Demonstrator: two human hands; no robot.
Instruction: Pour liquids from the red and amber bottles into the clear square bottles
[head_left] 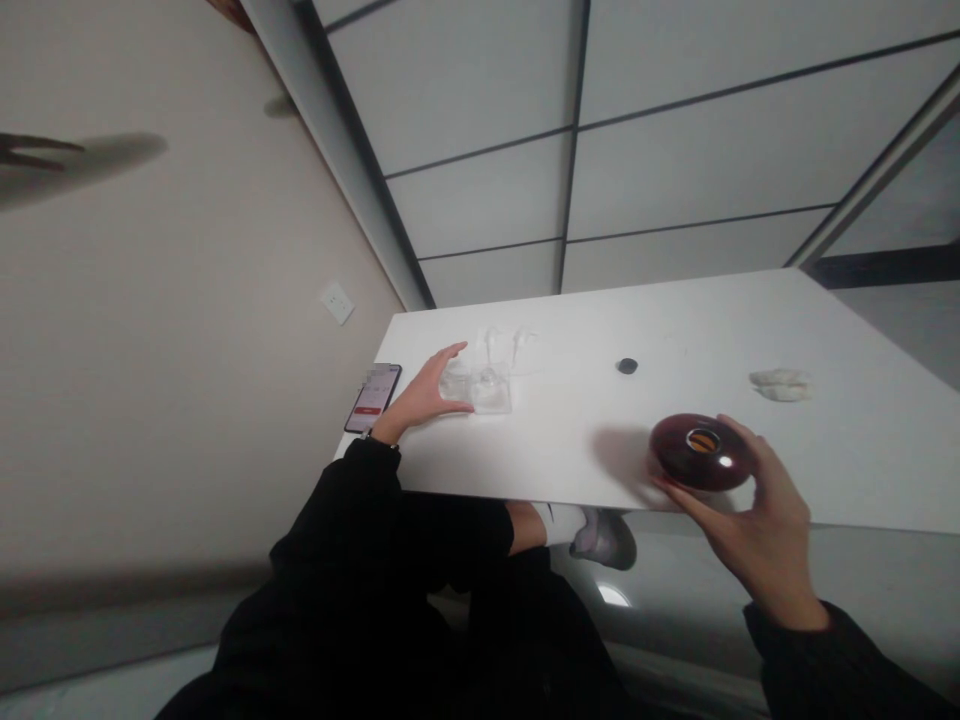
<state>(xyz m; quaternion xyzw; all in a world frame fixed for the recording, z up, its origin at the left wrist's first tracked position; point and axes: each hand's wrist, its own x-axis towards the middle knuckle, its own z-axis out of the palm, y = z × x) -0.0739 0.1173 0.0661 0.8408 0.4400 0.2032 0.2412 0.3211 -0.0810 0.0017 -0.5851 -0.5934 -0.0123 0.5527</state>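
A round, dark red bottle (699, 453) with an orange-ringed mouth sits in my right hand (757, 520), near the front edge of the white table (675, 330). The fingers wrap round its lower side. My left hand (421, 395) rests on the table at the left, its fingers curled against a small clear glass (456, 382). Beside that glass lies a second clear glass piece (491, 390). More clear plastic or glass items (510, 345) sit just behind them. A small black cap (627, 366) lies alone mid-table.
A phone (373, 397) with a lit screen lies at the table's left edge by the wall. A crumpled white tissue (781, 384) is at the right. My knees and a grey shoe (604, 535) show under the front edge. A wall socket (337, 302) is behind.
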